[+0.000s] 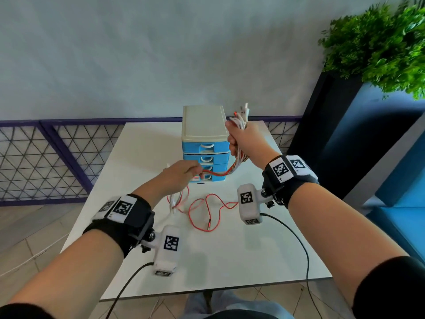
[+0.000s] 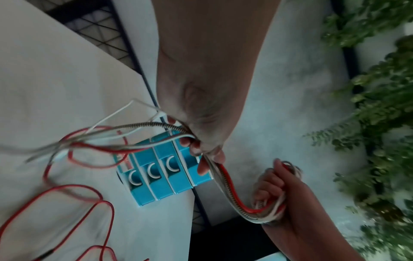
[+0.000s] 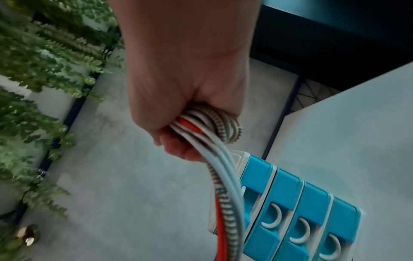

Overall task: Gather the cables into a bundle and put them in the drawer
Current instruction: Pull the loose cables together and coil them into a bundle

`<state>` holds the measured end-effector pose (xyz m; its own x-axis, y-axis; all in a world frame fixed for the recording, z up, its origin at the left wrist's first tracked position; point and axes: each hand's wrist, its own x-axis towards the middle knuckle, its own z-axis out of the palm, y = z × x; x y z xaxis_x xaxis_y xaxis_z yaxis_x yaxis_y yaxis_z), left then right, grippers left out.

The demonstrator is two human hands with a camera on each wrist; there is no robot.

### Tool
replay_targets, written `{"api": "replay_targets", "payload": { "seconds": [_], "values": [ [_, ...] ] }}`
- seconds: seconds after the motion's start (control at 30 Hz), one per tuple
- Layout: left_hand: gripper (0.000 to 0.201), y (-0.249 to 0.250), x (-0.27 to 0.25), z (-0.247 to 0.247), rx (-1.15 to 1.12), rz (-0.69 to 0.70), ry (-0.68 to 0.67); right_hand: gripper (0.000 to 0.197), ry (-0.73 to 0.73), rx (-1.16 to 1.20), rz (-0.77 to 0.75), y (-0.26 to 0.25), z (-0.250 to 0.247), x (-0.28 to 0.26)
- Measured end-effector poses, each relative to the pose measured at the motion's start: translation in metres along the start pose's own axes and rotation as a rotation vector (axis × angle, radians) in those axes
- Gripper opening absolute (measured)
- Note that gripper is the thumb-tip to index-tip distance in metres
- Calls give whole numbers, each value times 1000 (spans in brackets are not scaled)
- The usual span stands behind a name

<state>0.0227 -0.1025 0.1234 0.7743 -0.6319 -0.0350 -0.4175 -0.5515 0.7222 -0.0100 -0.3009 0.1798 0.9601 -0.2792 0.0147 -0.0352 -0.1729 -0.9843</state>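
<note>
**Cables gripped in both hands in front of the drawer unit**

Cables (image 1: 232, 168) of white, red and a striped braided kind run in a bunch between the two hands, held above the white table (image 1: 230, 261). The right hand (image 1: 243, 139) is raised beside the top right corner of the drawer unit (image 1: 204, 143), its fingers curled tightly round a looped bunch of the cables; several plug ends stick up out of the top of the fist. In the right wrist view the loops show under the curled fingers (image 3: 176, 146), with white, red and striped strands dropping away below.

The left hand (image 1: 179, 174) is lower and to the left, in front of the unit's lower drawers, its fingers closed round the same strands. From this hand the loose ends hang down to the table, where a red cable (image 1: 207, 212) lies in open loops between the two wrists, together with thinner white strands.

The drawer unit stands toward the far edge of the table, with a cream top and four blue drawers, all pushed in. A green plant (image 1: 379, 42) sits on a dark stand to the right.
</note>
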Motion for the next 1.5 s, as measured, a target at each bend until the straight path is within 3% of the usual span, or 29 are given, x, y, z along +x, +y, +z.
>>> {"api": "replay_targets", "payload": {
  "seconds": [0.1,0.3,0.47,0.57,0.7,0.83,0.97,1.03,1.13,1.23,1.33,1.5],
  "values": [
    [15,9,3,-5,183,59,114,24,-137,-55,51,2,3,1],
    [11,28,5,-20,185,219,209,22,-442,-7,191,10,9,-4],
    [14,33,4,-19,110,280,253,32,-658,289,310,12,17,-17],
    [17,29,1,-13,17,290,300,33,-712,404,364,14,20,-19],
    [37,30,-2,-10,-160,232,335,17,-695,381,385,16,23,-23],
    [40,27,0,-18,-37,151,279,6,-608,245,289,18,24,-24],
    [34,19,11,-22,-61,-54,165,5,-601,202,243,14,21,-23],
    [37,14,16,-25,-104,-127,41,11,-597,195,225,13,20,-22],
    [52,4,14,-29,-234,-101,-205,20,-600,125,187,14,19,-20],
    [29,-1,7,-32,-439,-45,-383,21,-595,120,193,13,14,-19],
    [29,0,3,-32,-458,-87,-429,20,-595,136,210,12,12,-18],
    [35,-1,2,-32,-190,-131,-392,26,-633,85,219,17,12,-18]
  ]
}}
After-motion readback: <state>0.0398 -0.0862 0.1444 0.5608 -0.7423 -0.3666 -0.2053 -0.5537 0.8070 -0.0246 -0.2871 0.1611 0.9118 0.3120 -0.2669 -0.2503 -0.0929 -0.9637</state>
